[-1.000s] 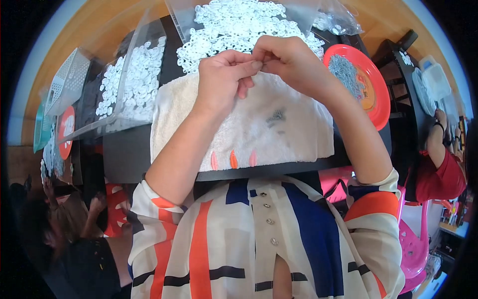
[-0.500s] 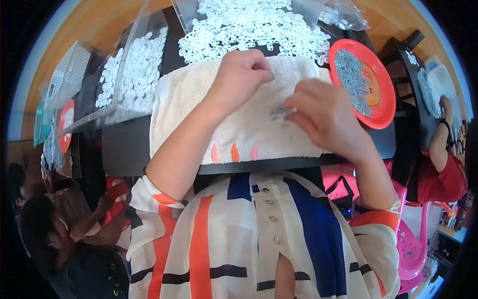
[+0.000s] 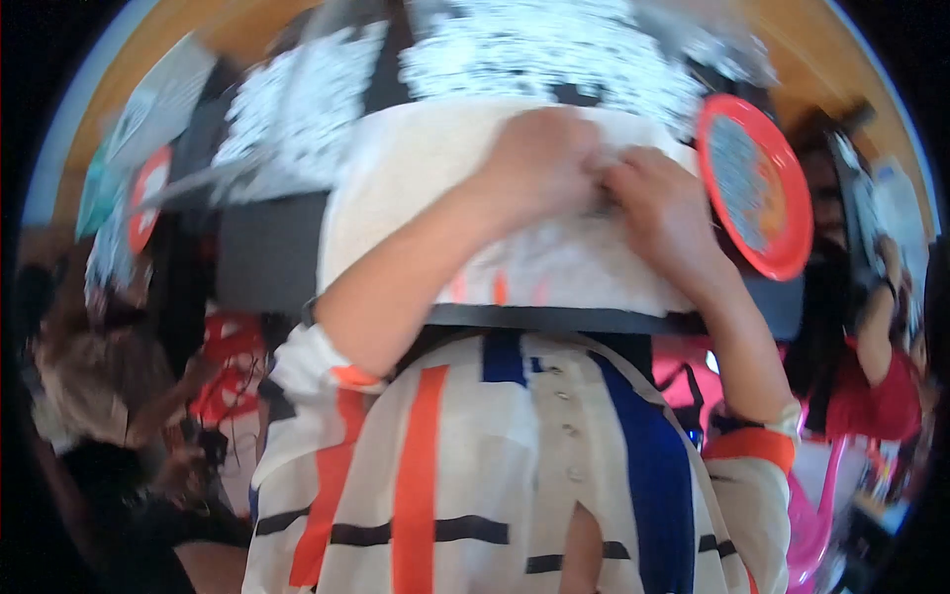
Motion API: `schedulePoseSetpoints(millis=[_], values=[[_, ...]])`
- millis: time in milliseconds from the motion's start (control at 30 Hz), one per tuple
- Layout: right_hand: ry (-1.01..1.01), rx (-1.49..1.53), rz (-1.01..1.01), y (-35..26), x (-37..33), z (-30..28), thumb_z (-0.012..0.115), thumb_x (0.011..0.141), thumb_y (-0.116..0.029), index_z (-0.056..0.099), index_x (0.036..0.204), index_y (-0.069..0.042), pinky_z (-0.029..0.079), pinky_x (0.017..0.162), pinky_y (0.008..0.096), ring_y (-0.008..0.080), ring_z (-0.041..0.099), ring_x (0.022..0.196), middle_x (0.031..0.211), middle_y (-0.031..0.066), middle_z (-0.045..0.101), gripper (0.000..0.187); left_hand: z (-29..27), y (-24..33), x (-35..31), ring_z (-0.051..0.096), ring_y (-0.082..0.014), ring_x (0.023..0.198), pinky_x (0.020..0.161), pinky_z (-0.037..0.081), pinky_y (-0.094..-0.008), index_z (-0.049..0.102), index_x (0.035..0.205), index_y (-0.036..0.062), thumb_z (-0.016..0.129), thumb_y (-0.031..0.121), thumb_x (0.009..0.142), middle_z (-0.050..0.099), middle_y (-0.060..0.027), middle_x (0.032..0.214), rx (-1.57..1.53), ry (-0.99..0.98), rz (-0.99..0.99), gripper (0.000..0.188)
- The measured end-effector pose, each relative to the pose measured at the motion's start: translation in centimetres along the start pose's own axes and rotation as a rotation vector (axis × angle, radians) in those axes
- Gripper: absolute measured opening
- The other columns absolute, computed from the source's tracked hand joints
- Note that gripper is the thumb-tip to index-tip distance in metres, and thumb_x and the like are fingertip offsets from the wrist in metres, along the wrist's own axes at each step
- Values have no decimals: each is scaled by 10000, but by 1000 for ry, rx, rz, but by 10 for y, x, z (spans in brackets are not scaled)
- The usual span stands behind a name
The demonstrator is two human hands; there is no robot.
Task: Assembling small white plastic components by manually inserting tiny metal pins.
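Observation:
Above a cream towel (image 3: 396,188), my left hand (image 3: 546,158) and my right hand (image 3: 661,203) meet fingertip to fingertip. Both are closed in a pinch; what sits between the fingers is too small and blurred to name. Along the towel's near edge lie an orange sliver-shaped piece (image 3: 500,289) and two pinkish ones beside it. A red plate (image 3: 792,233) at the right holds many small grey metal pieces (image 3: 734,163). Beyond the towel spreads a heap of small white pieces (image 3: 544,54).
A clear plastic bin (image 3: 213,170) with more white pieces (image 3: 297,94) stands at the left on the dark table (image 3: 262,243). Other people work on both sides: one at the lower left, and one in a red sleeve (image 3: 871,396) at the right. A pink chair (image 3: 816,505) is close on my right.
My hands, apart before, have come together over the towel. The left moved right, and the right hand turned in toward it. The whole view has shifted slightly and is blurred.

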State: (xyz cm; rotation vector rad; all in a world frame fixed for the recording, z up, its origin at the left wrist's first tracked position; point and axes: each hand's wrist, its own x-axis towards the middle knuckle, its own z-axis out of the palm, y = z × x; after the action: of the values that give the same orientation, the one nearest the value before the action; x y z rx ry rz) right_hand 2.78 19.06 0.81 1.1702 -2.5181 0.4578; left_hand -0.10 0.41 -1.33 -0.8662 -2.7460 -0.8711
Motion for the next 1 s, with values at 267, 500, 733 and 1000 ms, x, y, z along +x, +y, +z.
schedulePoseSetpoints(millis=[267,500,733,1000], values=[[8,108,65,-5,6,-7,523,827,87,539,936,19,450,732,345,341,557,807,853,176,540,130,16,3,0,627,-399,710,657,491,-484,657,649,31,666,165,626,634,-215,721,-184,329,-77,136],[-70,92,184,4,20,-5,488,910,49,511,963,5,429,772,262,184,519,838,860,91,522,72,25,2,3,667,-356,733,629,519,-461,704,696,56,639,153,673,666,-187,740,-31,194,-73,119],[23,349,385,12,27,-15,515,922,0,537,998,4,385,780,213,102,483,861,926,18,541,79,27,4,3,676,-322,722,627,524,-434,716,708,69,621,162,696,676,-165,743,53,147,64,134],[135,785,557,18,27,0,567,843,-24,602,944,-24,429,717,216,85,539,832,901,12,574,107,24,-19,8,564,-188,537,525,462,-345,681,734,-9,659,119,663,618,-133,605,-795,471,-153,149]])
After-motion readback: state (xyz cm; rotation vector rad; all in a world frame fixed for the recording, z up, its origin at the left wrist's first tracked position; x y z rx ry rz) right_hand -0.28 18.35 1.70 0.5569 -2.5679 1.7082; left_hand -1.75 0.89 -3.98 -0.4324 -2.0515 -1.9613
